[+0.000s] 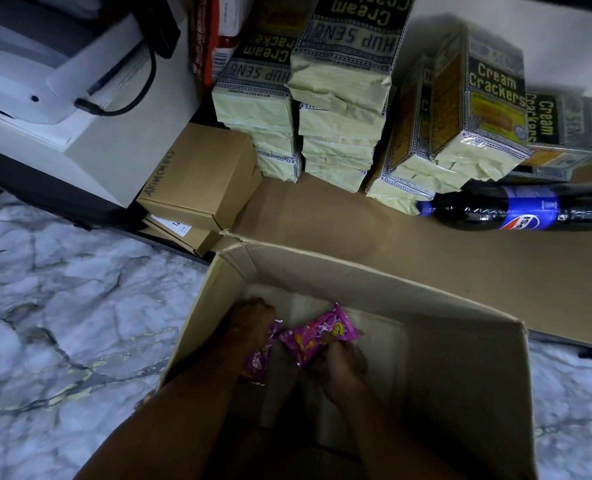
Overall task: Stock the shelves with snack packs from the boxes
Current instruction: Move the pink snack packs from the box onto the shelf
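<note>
Pink snack packs lay low inside the open cardboard box (443, 358) on the marble floor (62, 323): your right hand (339, 367) pinched one pink snack pack (317, 336) by its near end, and your left hand (251, 322) curled over a second pink pack (259, 362) beside it. Hup Seng Cream Crackers packets (339, 81) stood stacked beyond the box, near a Pepsi bottle (519, 211).

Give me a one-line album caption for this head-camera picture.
Both hands, left hand and right hand, grip pink snack packs inside a cardboard box.

looks like a shop stockroom: stacked cracker packs (339, 81), cardboard boxes (201, 174), a cola bottle (519, 207) on marble floor (62, 306).
</note>
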`<state>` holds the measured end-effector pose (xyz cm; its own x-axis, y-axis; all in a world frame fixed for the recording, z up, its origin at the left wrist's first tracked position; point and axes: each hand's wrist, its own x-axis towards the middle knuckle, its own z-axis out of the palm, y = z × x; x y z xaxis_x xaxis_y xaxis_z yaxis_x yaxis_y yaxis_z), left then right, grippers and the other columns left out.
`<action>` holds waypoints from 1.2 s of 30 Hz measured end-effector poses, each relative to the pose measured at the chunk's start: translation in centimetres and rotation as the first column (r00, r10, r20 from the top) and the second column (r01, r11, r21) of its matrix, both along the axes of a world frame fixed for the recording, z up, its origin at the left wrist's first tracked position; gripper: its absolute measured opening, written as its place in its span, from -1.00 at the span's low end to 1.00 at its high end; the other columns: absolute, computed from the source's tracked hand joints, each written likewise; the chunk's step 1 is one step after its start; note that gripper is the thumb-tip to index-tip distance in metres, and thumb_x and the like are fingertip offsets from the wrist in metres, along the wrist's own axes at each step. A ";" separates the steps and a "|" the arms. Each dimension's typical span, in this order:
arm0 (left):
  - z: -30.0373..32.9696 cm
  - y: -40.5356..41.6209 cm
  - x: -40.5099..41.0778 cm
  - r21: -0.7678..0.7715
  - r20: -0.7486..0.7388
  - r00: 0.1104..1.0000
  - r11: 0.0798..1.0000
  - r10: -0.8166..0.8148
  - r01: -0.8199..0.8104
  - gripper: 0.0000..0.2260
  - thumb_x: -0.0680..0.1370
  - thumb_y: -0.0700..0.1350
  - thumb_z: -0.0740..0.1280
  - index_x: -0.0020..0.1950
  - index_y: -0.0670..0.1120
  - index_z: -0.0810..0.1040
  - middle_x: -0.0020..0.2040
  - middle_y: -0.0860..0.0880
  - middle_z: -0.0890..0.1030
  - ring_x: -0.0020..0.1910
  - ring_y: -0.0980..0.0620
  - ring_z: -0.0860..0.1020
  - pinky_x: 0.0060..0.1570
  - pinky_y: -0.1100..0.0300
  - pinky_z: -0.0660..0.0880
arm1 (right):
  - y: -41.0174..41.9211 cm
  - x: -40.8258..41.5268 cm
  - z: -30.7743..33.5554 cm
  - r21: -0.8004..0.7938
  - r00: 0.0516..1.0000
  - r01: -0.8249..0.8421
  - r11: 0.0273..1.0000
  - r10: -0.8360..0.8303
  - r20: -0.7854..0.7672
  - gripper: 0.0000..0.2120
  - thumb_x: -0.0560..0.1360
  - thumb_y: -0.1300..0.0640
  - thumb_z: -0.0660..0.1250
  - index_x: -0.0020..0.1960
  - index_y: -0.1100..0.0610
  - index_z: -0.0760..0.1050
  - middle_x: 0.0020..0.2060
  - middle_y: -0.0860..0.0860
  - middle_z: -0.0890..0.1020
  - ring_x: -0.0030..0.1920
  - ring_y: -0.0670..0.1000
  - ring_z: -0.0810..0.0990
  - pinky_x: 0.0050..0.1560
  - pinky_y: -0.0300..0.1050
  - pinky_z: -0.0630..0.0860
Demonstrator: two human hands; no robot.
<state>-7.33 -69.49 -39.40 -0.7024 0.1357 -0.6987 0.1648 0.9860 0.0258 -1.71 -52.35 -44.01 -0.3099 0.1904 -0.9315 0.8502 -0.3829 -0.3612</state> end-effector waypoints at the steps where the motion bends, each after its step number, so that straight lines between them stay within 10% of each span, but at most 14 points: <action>1: -0.3 -0.2 0.0 0.037 0.033 0.998 0.998 0.052 -0.053 -0.60 0.47 -0.13 0.41 0.30 -0.12 0.48 0.30 -0.16 0.48 0.26 -0.16 0.47 0.27 -0.01 0.42 | 0.4 0.4 0.1 0.087 1.000 -0.017 0.996 0.019 -0.018 -0.79 0.56 0.05 0.34 0.13 0.13 0.50 0.03 0.16 0.64 0.03 0.22 0.63 -0.09 0.20 0.62; 6: -0.4 -1.1 0.1 0.199 0.116 0.915 0.893 0.387 -0.403 -0.43 0.47 -0.12 0.44 0.44 -0.07 0.35 0.38 -0.12 0.43 0.33 -0.14 0.42 0.33 0.00 0.38 | 1.8 1.8 0.7 0.243 0.953 -0.156 0.957 0.210 -0.216 -0.95 0.61 0.04 0.25 0.05 -0.02 0.47 0.05 0.15 0.63 -0.04 0.17 0.65 -0.10 0.24 0.63; 10: 0.3 -1.5 1.5 0.308 0.096 0.819 0.765 0.566 -0.565 -0.37 0.41 -0.16 0.49 0.43 -0.09 0.36 0.33 -0.14 0.47 0.28 -0.13 0.46 0.26 0.05 0.43 | 3.3 2.1 3.5 -0.008 0.949 -0.243 0.970 0.236 -0.209 -0.55 0.53 0.17 0.38 0.37 -0.05 0.36 0.14 0.08 0.62 -0.01 0.10 0.65 -0.33 -0.08 0.60; 13: 2.5 -0.7 4.7 0.423 0.142 0.740 0.636 0.658 -0.646 -0.35 0.44 -0.27 0.43 0.48 -0.02 0.29 0.36 -0.14 0.45 0.27 -0.10 0.46 0.18 0.14 0.45 | 4.4 3.1 6.1 0.084 0.900 -0.372 0.925 0.381 -0.211 -0.35 0.46 0.34 0.41 0.43 -0.09 0.32 0.19 -0.02 0.59 0.05 0.01 0.61 -0.16 -0.10 0.60; 17: 8.8 -0.4 6.7 0.535 0.139 0.780 0.617 0.610 -0.578 -0.28 0.52 -0.31 0.32 0.55 0.16 0.12 0.37 -0.09 0.48 0.04 -0.06 0.58 -0.13 0.21 0.55 | 4.3 2.8 12.0 0.264 0.870 -0.374 0.889 0.435 -0.231 -0.46 0.32 0.27 0.57 0.20 -0.08 0.49 0.06 -0.06 0.64 -0.02 0.01 0.64 0.01 0.03 0.63; 20: 14.8 -0.1 8.7 0.548 0.137 0.774 0.604 0.618 -0.579 -0.36 0.52 -0.29 0.31 0.51 0.16 0.24 0.41 -0.06 0.46 0.22 -0.09 0.54 0.15 0.18 0.45 | 4.2 4.0 18.2 0.329 0.850 -0.369 0.869 0.459 -0.258 -0.57 0.26 0.19 0.63 0.02 -0.05 0.54 -0.09 0.01 0.70 -0.06 0.09 0.69 -0.07 0.10 0.65; 28: 30.5 0.3 14.0 0.596 0.269 0.550 0.312 0.791 -0.740 -0.39 0.48 -0.35 0.30 0.44 0.12 0.34 0.15 -0.02 0.58 -0.11 0.02 0.56 -0.33 0.47 0.37 | 4.6 5.9 36.7 0.371 0.689 -0.557 0.744 0.662 -0.294 -0.32 0.52 0.34 0.33 0.40 -0.28 0.23 -0.04 0.06 0.65 -0.18 0.10 0.66 -0.39 -0.01 0.62; 36: 45.3 -4.5 15.9 0.685 0.272 0.518 0.215 0.811 -0.696 -0.53 0.49 -0.30 0.34 0.27 0.17 0.48 0.09 -0.05 0.62 0.02 -0.05 0.61 0.00 0.07 0.58 | 3.7 4.8 52.5 0.533 0.534 -0.601 0.596 0.796 -0.287 -0.54 0.51 0.34 0.33 -0.01 -0.27 0.56 0.03 -0.03 0.68 -0.03 0.05 0.67 -0.05 0.17 0.63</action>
<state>8.54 -73.98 5.86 -0.8059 -0.1598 -0.5701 -0.5878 0.3316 0.7379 3.04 -48.68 8.46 -0.8337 -0.0292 -0.5515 0.4694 0.4887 -0.7355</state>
